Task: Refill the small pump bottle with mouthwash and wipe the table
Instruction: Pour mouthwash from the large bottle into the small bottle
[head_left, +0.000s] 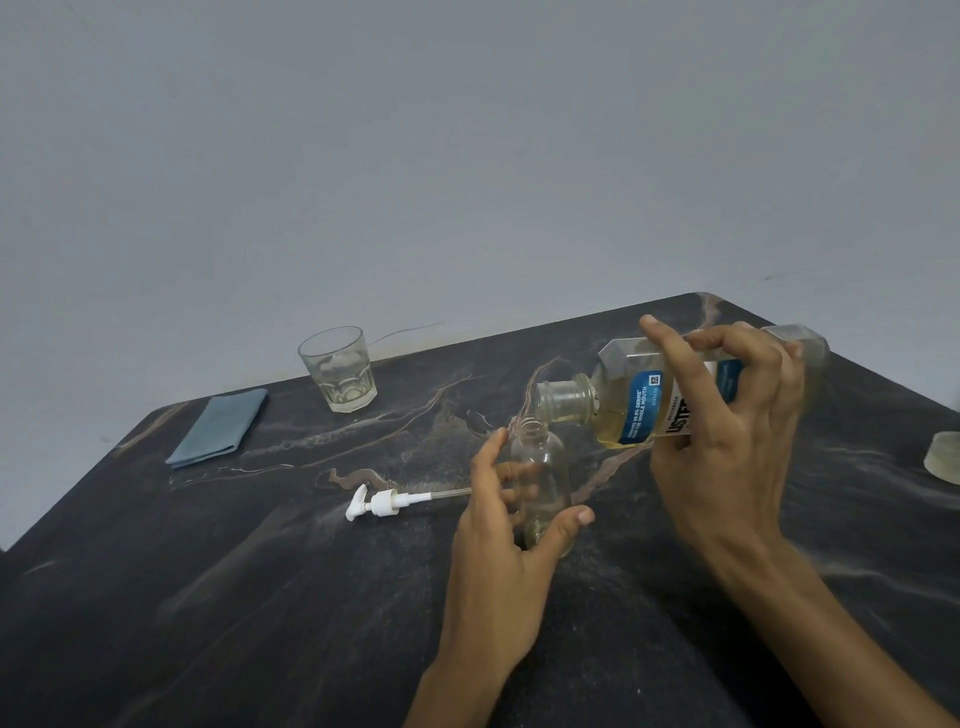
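Observation:
A small clear bottle (543, 467) stands upright on the dark marbled table (260, 597) with its neck uncapped. My left hand (506, 545) holds it, thumb in front and fingers behind. My right hand (727, 431) grips a large mouthwash bottle (623, 400) with a blue label and yellowish liquid inside. That bottle is tipped nearly level, its uncapped mouth just above the small bottle's neck. The white pump head (376, 503) with its thin tube lies on the table left of the small bottle.
A folded blue cloth (221, 426) lies at the far left of the table. A clear drinking glass (340, 370) stands near the back edge. A pale round cap-like object (945, 457) sits at the right edge. A grey wall rises behind.

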